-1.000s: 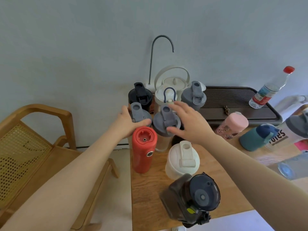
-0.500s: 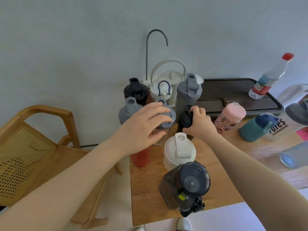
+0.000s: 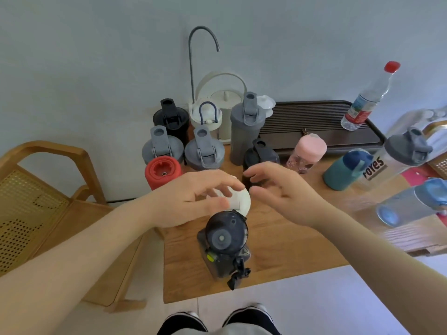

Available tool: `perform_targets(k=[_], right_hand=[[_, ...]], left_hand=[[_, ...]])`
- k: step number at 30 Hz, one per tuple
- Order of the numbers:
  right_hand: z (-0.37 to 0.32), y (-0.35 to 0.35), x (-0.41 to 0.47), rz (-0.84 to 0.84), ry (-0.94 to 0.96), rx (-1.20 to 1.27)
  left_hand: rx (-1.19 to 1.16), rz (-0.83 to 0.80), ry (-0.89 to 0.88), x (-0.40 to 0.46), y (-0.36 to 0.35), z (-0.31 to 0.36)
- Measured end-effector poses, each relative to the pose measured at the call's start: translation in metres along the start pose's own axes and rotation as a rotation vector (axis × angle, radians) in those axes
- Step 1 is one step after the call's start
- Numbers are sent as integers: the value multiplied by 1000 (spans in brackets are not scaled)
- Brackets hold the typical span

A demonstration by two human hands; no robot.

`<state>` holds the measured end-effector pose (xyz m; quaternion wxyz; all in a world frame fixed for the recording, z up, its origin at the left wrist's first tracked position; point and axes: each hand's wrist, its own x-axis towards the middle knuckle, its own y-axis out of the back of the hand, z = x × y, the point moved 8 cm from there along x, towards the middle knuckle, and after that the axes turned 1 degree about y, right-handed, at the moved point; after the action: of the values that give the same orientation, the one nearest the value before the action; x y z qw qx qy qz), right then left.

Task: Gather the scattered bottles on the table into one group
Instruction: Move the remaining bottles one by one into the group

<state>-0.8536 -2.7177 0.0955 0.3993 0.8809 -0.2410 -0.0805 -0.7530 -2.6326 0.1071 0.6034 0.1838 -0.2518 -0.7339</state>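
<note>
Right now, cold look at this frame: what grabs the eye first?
Two bare hands meet mid-frame: the left hand is closed over a white bottle, the right hand open beside it. Behind them a tight cluster of grey and black lidded bottles stands at the table's far left corner, with a red bottle at its near-left edge. Near the table's front edge stands a dark square bottle.
</note>
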Motion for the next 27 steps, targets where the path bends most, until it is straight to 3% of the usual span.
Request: perform_targets(k=[3, 8, 14, 19, 27], right_hand=[[-34, -26, -32, -199, 72, 45], [-61, -53, -46, -66, 176, -210], [-53, -37, -59, 146, 58, -304], [-16, 22, -80, 332, -92, -252], [14, 34, -42, 207, -77, -412]], left_hand=[[127, 51, 31, -7, -3, -10], [293, 194, 141, 0, 3, -31], [509, -103, 192, 29, -33, -52], [837, -115, 256, 47, -53, -67], [1054, -26, 357, 53, -59, -63]])
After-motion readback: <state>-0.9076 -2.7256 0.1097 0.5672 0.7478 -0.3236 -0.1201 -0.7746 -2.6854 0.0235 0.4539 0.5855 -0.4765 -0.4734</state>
